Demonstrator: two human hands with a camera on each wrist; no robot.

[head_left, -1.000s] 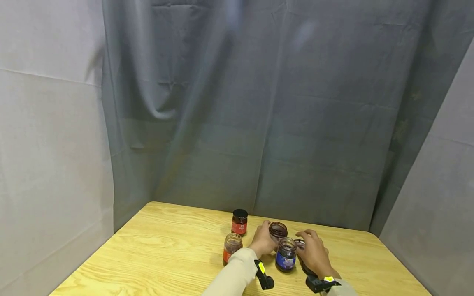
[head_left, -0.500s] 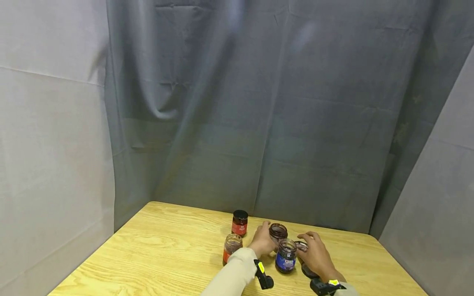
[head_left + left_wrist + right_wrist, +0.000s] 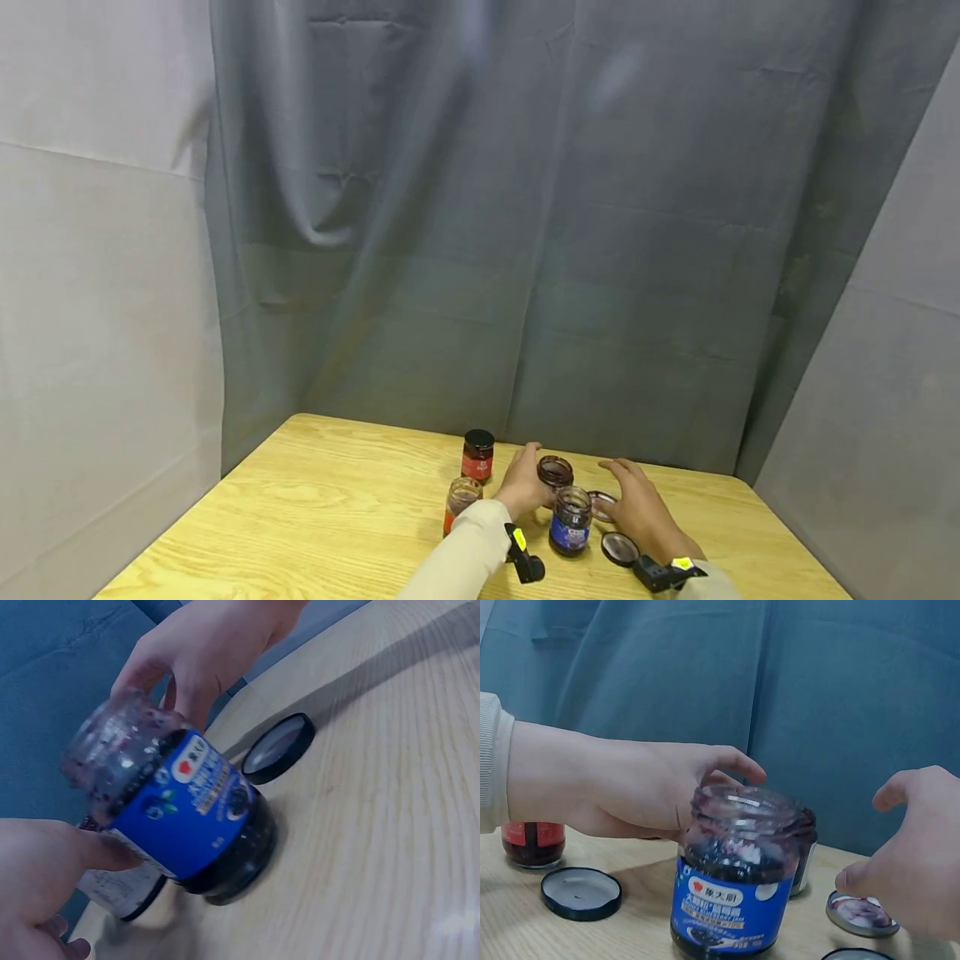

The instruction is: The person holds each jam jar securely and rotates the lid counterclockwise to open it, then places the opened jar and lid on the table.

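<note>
You're at a pale wooden table [image 3: 315, 508] with grey cloth [image 3: 525, 250] hanging behind and beside it, and the jars cluster toward its far right part.

Your left hand [image 3: 522, 488] sits beside the open dark jar [image 3: 556, 472] at the back, fingers curled round its side; from the right wrist view the thumb arches over toward the blue-label jar's rim. Your right hand [image 3: 636, 508] hovers just right of the group, fingers spread and loosely bent, holding nothing, above a small upturned lid [image 3: 602, 502].

Now the blue-label jar [image 3: 569, 522]: it stands upright on the table between your two hands, lid off, clear glass smeared with dark purple jam, contents nearly black through the lower half. A bright blue label wraps it, with a small red-and-white mark and a berry picture [image 3: 731, 904]. In the left wrist view your fingertip [image 3: 105, 851] touches its label edge.

To the left, an open jar with a red label [image 3: 460, 501] stands near your left sleeve, and behind it a red-label jar with its black cap on [image 3: 477, 455].

Smallest pieces: a black lid [image 3: 620, 548] lies upside down near your right wrist, and another black lid [image 3: 580, 892] lies upturned on the table in the right wrist view.
</note>
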